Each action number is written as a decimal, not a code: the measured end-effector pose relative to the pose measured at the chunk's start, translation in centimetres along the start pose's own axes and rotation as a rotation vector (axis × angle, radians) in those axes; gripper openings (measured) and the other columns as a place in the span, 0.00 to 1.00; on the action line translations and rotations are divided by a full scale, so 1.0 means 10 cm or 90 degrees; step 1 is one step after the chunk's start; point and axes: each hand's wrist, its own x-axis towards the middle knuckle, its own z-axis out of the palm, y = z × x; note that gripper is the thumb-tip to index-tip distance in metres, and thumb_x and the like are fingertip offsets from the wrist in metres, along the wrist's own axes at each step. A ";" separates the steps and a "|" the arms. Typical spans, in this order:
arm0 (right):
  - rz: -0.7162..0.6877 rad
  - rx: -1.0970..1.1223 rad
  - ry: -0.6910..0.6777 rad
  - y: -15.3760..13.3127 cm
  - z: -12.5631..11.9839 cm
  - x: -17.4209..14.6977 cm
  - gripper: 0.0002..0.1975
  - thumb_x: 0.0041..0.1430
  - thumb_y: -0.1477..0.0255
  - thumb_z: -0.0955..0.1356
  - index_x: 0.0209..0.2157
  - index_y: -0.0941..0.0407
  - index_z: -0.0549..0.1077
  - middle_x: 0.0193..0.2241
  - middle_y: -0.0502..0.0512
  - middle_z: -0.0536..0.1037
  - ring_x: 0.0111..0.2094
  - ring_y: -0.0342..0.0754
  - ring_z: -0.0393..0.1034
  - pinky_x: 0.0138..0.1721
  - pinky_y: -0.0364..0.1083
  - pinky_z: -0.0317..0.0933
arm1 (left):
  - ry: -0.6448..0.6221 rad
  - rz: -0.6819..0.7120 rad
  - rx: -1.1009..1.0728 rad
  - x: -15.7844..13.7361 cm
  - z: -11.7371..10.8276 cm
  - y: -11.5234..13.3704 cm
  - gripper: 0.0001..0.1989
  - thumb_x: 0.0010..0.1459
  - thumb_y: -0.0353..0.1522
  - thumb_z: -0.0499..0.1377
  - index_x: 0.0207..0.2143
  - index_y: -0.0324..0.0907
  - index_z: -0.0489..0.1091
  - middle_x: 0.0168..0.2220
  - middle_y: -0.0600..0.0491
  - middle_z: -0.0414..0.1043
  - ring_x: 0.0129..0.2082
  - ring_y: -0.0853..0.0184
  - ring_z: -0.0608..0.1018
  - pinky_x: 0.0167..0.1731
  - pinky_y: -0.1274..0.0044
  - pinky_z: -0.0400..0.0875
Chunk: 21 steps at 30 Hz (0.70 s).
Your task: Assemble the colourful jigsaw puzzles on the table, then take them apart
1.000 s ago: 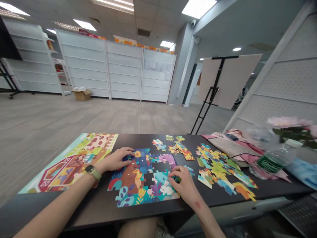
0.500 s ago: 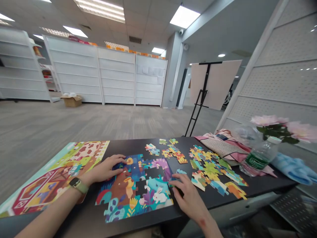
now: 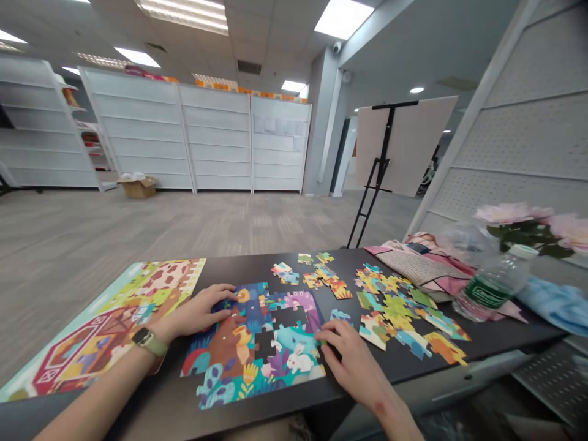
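A partly assembled jigsaw puzzle (image 3: 239, 349) with a brown bear, a white rabbit and purple plants lies on the dark table, with dark gaps near its middle. My left hand (image 3: 206, 309), a watch on its wrist, rests flat over the puzzle's upper left edge, fingers stretched and apart. At the right edge, my right hand (image 3: 346, 355) has its fingers bent and its thumb close to them, around a small teal-green puzzle piece (image 3: 320, 344) that is mostly hidden. Just beyond that hand lies a loose blue puzzle piece (image 3: 340, 315).
Loose puzzle pieces (image 3: 395, 312) are heaped on the right; smaller groups (image 3: 328, 280) lie behind the puzzle. A farm picture sheet (image 3: 151, 288) is at left. A water bottle (image 3: 493, 288), pink cloth (image 3: 432, 269) and pink flowers (image 3: 514, 214) stand at the right end.
The view has shifted slightly. Both hands stay almost in place against the puzzle, the right fingers still at its right edge.
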 end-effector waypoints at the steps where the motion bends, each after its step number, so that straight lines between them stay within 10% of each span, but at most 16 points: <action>1: 0.003 -0.001 -0.003 -0.01 -0.01 0.01 0.14 0.64 0.78 0.61 0.43 0.51 0.75 0.43 0.56 0.74 0.46 0.53 0.69 0.50 0.54 0.64 | 0.000 0.001 0.000 0.00 0.00 0.00 0.17 0.68 0.42 0.54 0.57 0.52 0.69 0.64 0.49 0.62 0.63 0.55 0.67 0.63 0.63 0.62; 12: 0.167 0.137 0.121 0.27 0.17 -0.03 0.24 0.51 0.83 0.58 0.50 0.53 0.66 0.46 0.57 0.74 0.49 0.51 0.70 0.48 0.50 0.67 | 0.016 0.013 0.006 0.00 0.03 -0.06 0.18 0.67 0.43 0.55 0.57 0.52 0.70 0.64 0.49 0.63 0.62 0.55 0.68 0.62 0.64 0.63; 21: 0.135 0.119 0.148 0.26 0.14 -0.03 0.22 0.53 0.82 0.58 0.45 0.53 0.72 0.42 0.56 0.75 0.45 0.51 0.71 0.47 0.51 0.67 | 0.010 0.010 0.003 -0.01 0.02 -0.05 0.19 0.68 0.44 0.54 0.58 0.53 0.69 0.64 0.50 0.63 0.62 0.55 0.69 0.62 0.65 0.64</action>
